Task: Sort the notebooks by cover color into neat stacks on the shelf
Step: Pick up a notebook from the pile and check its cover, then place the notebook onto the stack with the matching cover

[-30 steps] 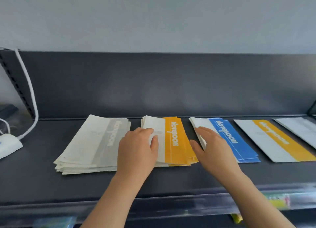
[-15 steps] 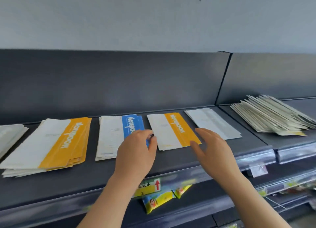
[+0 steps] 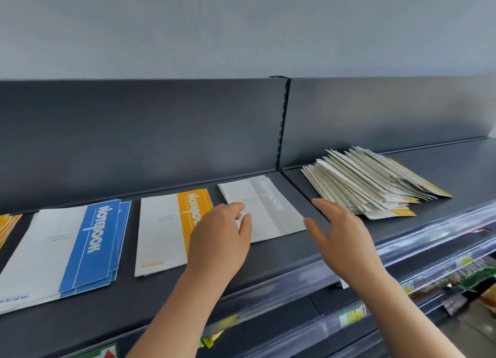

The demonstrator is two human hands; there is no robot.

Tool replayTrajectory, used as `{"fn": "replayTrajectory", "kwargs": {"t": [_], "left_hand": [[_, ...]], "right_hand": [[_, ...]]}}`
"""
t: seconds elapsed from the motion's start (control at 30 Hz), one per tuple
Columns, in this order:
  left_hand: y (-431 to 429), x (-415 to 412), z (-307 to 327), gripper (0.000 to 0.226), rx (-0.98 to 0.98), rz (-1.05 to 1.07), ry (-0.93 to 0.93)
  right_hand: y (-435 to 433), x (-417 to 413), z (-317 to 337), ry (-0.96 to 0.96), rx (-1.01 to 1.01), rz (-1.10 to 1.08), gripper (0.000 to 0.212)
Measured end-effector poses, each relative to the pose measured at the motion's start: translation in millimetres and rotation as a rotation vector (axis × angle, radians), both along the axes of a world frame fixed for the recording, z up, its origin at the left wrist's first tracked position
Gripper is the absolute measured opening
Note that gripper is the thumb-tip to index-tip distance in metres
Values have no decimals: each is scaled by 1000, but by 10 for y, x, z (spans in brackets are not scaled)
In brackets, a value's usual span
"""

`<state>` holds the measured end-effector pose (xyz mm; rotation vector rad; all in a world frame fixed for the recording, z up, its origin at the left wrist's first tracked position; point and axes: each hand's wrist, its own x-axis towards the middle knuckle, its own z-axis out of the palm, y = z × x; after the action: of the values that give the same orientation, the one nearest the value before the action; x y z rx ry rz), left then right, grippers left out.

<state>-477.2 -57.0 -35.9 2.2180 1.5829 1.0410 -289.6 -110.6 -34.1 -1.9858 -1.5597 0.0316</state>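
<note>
Left hand [image 3: 220, 239] and right hand [image 3: 341, 239] hover loose and empty by the grey notebook [image 3: 268, 204] (likely light, floppy; pinch an edge).

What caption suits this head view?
Left hand and right hand, both open, near a grey-banded white paper notebook and messy notebook pile.

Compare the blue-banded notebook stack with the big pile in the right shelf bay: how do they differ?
The blue-banded stack is low, only a few notebooks, slightly fanned; the big pile is tall and splayed. The blue-banded stack shows one colour; the big pile shows yellow edges among white. Both lie flat on the dark shelf.
</note>
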Motion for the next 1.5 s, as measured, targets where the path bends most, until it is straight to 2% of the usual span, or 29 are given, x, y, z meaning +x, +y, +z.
{"fn": "replayTrajectory", "kwargs": {"t": [0.37, 0.6, 0.77, 0.87, 1.0, 1.1, 1.2, 1.3, 1.37, 1.5], "left_hand": [[671, 1135, 159, 27, 28, -97, 86], [783, 2048, 164, 27, 99, -140, 78], [811, 2778, 151, 25, 99, -135, 65], [839, 3205, 140, 30, 74, -110, 90], [885, 3700, 125, 44, -119, -72, 53], [912, 3916, 122, 37, -243, 16, 55], [929, 3973, 122, 22, -276, 73, -50], [917, 3984, 152, 22, -242, 151, -161], [914, 3989, 170, 15, -240, 190, -193], [898, 3965, 166, 12, -301, 168, -207]], "right_hand": [[502, 1104, 92, 23, 44, -94, 44], [741, 2244, 103, 82, 69, -174, 39], [913, 3259, 16, 118, -163, -266, 30], [990, 3593, -73, 110, -292, -180, 26], [957, 3624, -52, 242, -192, 72, 24], [963, 3672, -31, 284, -187, 243, 30], [1027, 3944, -72, 294, -196, 189, 33], [1066, 4169, -138, 185, -256, 80, 30], [1064, 4176, -178, 169, -267, 131, 31], [1002, 3983, -141, 335, -258, 304, 36]]}}
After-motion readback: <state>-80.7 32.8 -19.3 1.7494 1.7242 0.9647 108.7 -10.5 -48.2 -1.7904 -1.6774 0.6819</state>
